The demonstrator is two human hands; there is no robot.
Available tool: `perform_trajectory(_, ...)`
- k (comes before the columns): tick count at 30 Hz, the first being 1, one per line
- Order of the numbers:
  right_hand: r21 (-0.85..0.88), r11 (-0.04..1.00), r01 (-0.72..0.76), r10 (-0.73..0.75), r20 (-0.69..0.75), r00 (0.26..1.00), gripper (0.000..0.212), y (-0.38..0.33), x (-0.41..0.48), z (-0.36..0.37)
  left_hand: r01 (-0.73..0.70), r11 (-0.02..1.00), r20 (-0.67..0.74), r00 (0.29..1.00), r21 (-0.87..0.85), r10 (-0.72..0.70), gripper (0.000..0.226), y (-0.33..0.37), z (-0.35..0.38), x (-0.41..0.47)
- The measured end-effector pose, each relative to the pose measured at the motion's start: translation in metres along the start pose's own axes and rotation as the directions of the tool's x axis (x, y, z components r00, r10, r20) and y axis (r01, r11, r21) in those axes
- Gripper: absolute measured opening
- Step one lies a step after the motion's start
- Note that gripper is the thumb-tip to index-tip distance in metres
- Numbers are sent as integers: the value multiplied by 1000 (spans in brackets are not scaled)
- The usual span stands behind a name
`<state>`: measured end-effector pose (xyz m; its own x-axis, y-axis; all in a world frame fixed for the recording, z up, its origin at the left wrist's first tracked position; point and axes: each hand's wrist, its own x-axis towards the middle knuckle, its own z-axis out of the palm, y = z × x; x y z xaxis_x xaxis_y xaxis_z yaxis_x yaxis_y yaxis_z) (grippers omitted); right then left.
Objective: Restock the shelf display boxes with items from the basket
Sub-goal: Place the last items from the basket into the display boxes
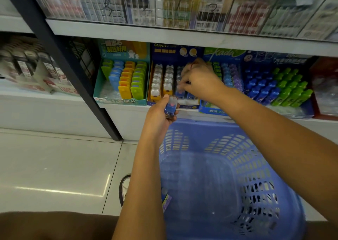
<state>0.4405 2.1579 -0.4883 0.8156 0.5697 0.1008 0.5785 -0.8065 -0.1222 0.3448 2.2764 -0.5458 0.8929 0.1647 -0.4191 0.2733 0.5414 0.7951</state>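
the blue pack stands with its long axis near upright. its clear domed end points up toward the shelf and its blue base sits down in the palm, tilted a little to the right. it is just in front of the shelf edge, above the far rim of the basket. my left hand holds it, thumb up along its left side and fingers wrapped behind, forearm rising straight from below.

my right hand reaches in from the right, back of the hand up and wrist bent. its fingertips are curled down in a narrow pinch on a row pack at the front of the third row of the middle display box. blur hides the exact contact.

that box's header reads "gaspard". the box to its right reads "kada" in green script. the teal box on the left carries chinese characters and holds green, blue, orange and yellow pieces. one loose pack lies against the basket's near left wall.
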Motion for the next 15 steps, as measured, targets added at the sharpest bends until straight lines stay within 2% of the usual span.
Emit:
perform_trajectory(2,282,959,5,-1,-14,1000,25,-5,-12,-8,-42,999,31,999,-13,42,22,1,2,-1)
perform_trajectory(4,565,825,-19,2,30,1000,22,-14,-30,-12,-93,996,90,992,-19,94,23,1,2,-2)
perform_trajectory(5,622,782,-26,-3,45,999,20,-17,-37,-12,-117,993,123,985,-14,118,25,1,3,-3)
perform_trajectory(7,647,762,-22,5,27,1000,19,-16,-46,-12,-151,988,157,977,16,147,27,1,7,-5)
perform_trajectory(9,654,756,-23,59,-32,998,20,-9,-47,-14,-231,962,120,969,146,214,28,-1,11,-6)
perform_trajectory(10,635,772,-32,101,-73,992,20,-4,-46,-14,-315,898,98,949,306,299,28,-2,13,-5)
perform_trajectory(11,593,804,-50,144,-113,983,19,2,-44,-14,-406,761,106,905,506,413,28,-3,13,-5)
perform_trajectory(12,530,845,-72,170,-138,976,19,7,-42,-13,-462,580,149,851,671,504,29,-5,11,-3)
perform_trajectory(13,456,886,-86,169,-145,975,19,12,-39,-11,-478,426,205,814,768,543,30,-7,9,-1)
perform_trajectory(15,311,947,-81,121,-110,987,23,17,-36,-3,-455,260,275,811,852,517,32,-12,5,5)
